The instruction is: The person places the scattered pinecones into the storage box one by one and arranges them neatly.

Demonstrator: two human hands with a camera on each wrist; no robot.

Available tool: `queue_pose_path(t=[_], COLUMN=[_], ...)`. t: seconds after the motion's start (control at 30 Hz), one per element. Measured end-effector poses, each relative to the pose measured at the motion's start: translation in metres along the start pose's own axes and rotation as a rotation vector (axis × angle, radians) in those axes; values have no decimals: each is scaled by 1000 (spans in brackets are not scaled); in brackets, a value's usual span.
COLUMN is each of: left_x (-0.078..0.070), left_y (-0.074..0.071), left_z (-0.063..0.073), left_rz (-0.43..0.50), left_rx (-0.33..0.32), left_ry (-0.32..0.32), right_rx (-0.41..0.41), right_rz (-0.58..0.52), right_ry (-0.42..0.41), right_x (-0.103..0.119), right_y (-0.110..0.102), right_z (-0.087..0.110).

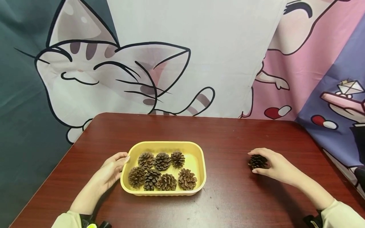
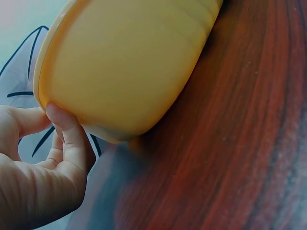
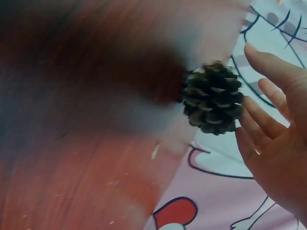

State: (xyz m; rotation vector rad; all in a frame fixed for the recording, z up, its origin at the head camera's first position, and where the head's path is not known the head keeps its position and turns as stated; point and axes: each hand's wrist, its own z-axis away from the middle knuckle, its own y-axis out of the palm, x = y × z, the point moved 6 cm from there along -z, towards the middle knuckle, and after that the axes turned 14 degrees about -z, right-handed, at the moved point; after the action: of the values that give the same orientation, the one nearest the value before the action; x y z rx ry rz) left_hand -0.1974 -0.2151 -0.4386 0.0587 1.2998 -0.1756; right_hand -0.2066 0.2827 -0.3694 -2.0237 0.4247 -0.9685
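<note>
A yellow plastic box (image 1: 163,193) stands on the table with several brown pine cones (image 1: 166,182) inside, in two loose rows. My left hand (image 1: 109,172) holds the box's left end, its thumb and fingertips at the rim; the left wrist view shows the same hand (image 2: 53,163) against the outer wall. Far to the right, a single dark pine cone (image 1: 258,161) is on the table, with my right hand (image 1: 275,165) around it. In the right wrist view, the fingers are beside the cone (image 3: 213,100) and the thumb stands apart from it.
The reddish-brown wooden table (image 1: 222,202) reaches back to a hanging cloth (image 1: 228,47) printed with cartoon cats. Pink and blue printed cloth (image 1: 328,95) hangs along the right side, close to the table's edge.
</note>
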Motion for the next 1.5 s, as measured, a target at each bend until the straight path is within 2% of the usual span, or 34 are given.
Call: queue_pose_path(t=[0.27,0.53,0.7,1.13,1.5], left_x=[-1,0,-1,-1,-1], left_y=[1,0,1,-1,1], left_z=[1,1,1,2,2], left_rz=[18,10,8,19,41], left_rx=[39,11,13,3,6], left_ry=[40,16,10,6,3], right_rx=[-26,-69,-105,-105,-70], right_rz=[-38,40,51,24,-6], right_ry=[30,0,-12,51,7], right_x=[-15,-24,-25,-13,15], right_y=[-1,0,-1,-4,4], right_z=[10,17,18,8,-15])
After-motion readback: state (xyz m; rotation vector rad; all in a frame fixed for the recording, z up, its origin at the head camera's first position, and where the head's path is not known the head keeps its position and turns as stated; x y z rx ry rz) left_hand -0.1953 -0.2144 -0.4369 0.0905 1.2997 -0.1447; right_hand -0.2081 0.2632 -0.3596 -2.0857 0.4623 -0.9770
